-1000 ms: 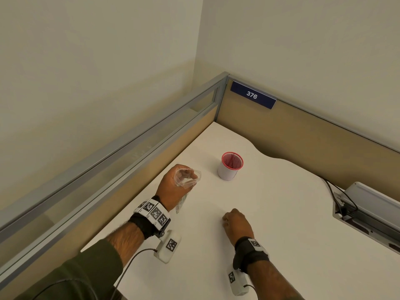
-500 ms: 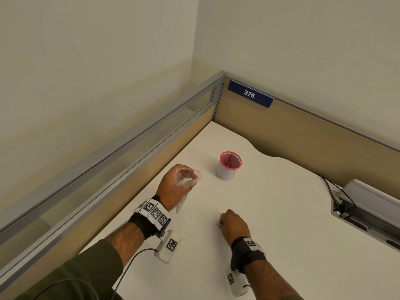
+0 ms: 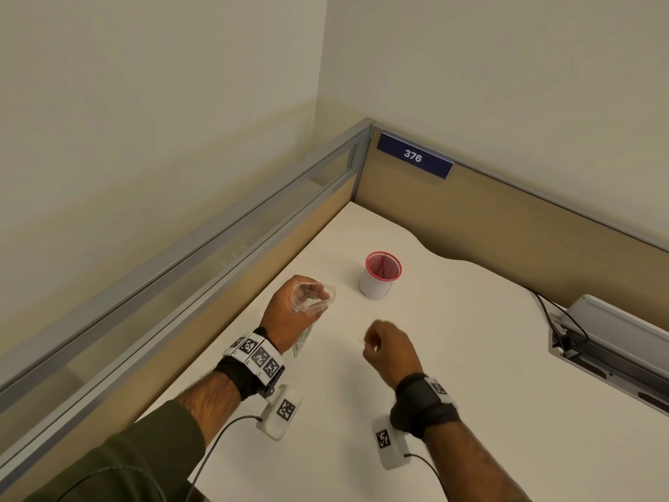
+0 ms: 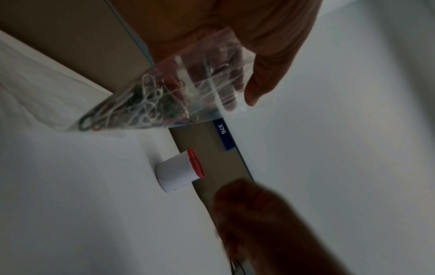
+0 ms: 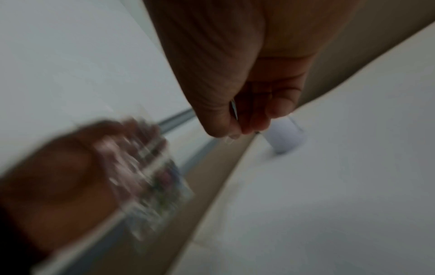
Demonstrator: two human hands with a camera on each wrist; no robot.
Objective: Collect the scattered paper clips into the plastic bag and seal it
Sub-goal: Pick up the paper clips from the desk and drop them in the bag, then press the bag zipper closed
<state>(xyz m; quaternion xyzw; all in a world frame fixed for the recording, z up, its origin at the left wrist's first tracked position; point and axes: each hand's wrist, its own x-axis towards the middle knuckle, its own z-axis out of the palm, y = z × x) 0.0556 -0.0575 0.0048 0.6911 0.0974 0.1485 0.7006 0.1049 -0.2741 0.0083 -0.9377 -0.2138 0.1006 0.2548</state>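
My left hand (image 3: 289, 317) grips a clear plastic bag (image 3: 318, 302) above the left part of the white table (image 3: 488, 375), its mouth held open and facing up. Several coloured paper clips (image 4: 141, 104) lie bunched in the bag's (image 4: 195, 87) lower corner. To its right, my right hand (image 3: 373, 344) hovers above the table with fingers curled. It pinches a pale paper clip (image 5: 233, 109) between thumb and fingertips (image 5: 256, 124). The right wrist view is blurred and shows the bag (image 5: 153, 176) at lower left. No loose clips show on the table.
A white cup with a red mesh rim (image 3: 380, 277) stands beyond both hands. Partition walls (image 3: 506, 230) close the table at the left and back, with a blue 376 label (image 3: 412, 156). A grey cable box (image 3: 608, 342) sits at the right edge.
My right hand has risen off the table and swung up and left toward the bag, now pinching a clip. The left hand and bag have stayed in place.
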